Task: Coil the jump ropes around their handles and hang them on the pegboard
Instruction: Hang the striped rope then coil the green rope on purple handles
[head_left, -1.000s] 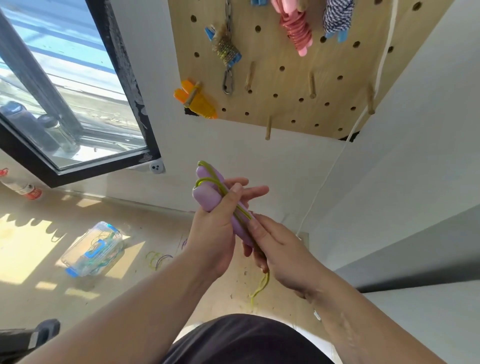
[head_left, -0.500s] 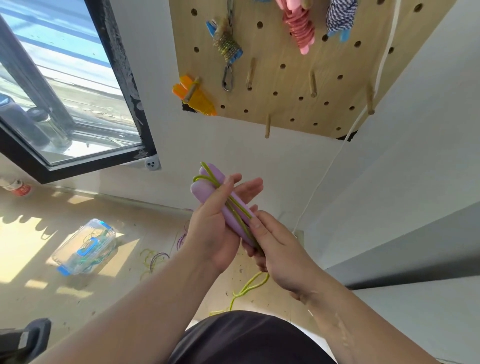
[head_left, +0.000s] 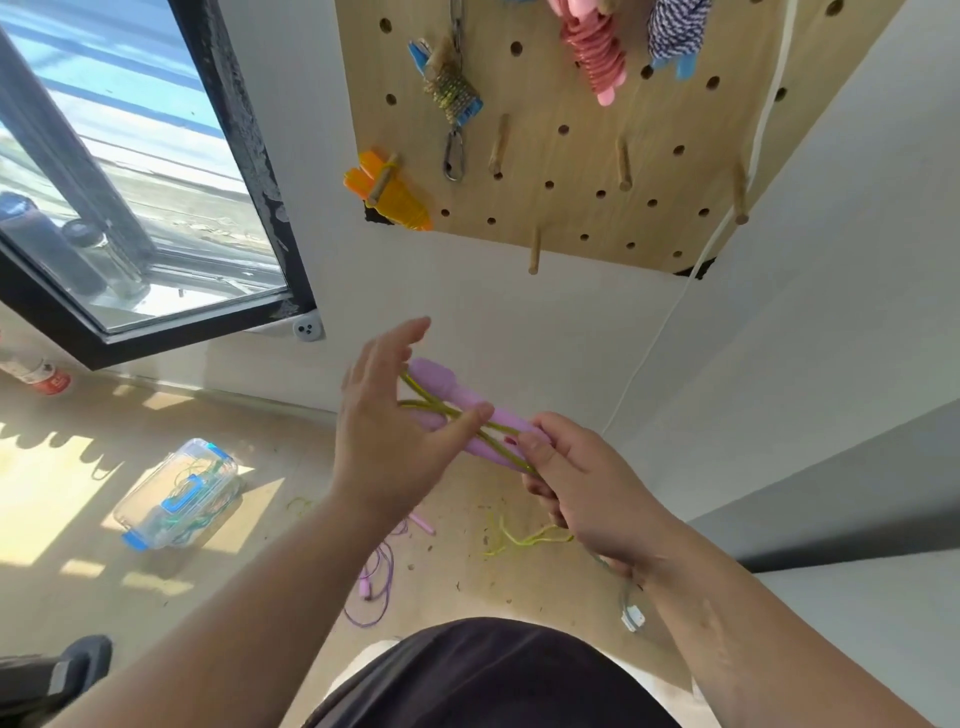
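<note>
Lilac handles (head_left: 467, 410) lie far-left to near-right. My right hand (head_left: 587, 483) pinches their near-right end and the green cord (head_left: 431, 406). My left hand (head_left: 395, 421), fingers straight, sits nearer the free far-left end.

Floor (head_left: 260, 597) w/ clear box (head_left: 176, 493), purple rope (head_left: 376, 577)

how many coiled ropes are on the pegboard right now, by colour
orange rope: 1
pink rope: 1
navy-and-white striped rope: 1
gold rope with blue handles: 1
total: 4 showing on the pegboard
</note>
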